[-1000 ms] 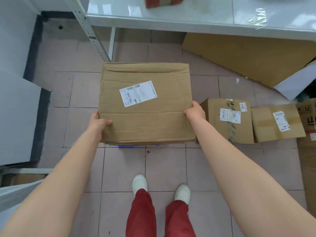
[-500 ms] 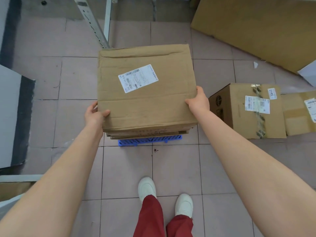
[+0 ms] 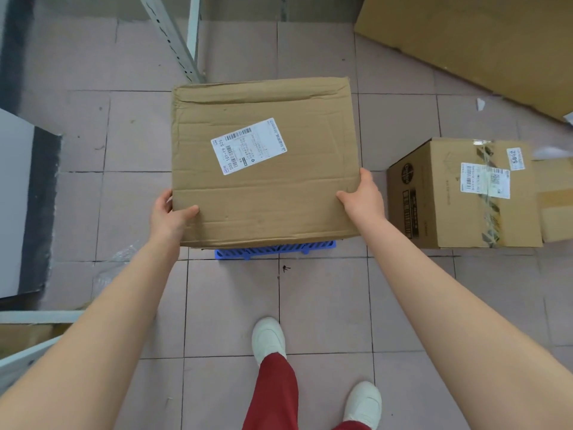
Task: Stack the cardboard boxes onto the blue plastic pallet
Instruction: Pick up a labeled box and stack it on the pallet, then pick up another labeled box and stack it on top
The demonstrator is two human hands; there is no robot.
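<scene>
A large brown cardboard box [image 3: 279, 187] with a white shipping label on top fills the middle of the view. My left hand [image 3: 169, 217] grips its near left corner, thumb on top. My right hand [image 3: 364, 198] grips its near right edge. Under the box's near edge a strip of the blue plastic pallet [image 3: 276, 252] shows; the rest of the pallet is hidden. I cannot tell whether the box rests on the pallet or hangs just above it. A second taped cardboard box [image 3: 465, 197] stands on the floor to the right.
A metal shelf leg [image 3: 173, 38] rises behind the held box. A flat cardboard sheet [image 3: 483, 41] lies at the upper right. A grey panel [image 3: 18, 200] lies on the left. Another box [image 3: 556, 206] touches the second one's right side. My feet stand on tiled floor.
The box has moved down and toward the pallet, with more of the blue edge showing. My view has tilted down, and the white table has left the frame.
</scene>
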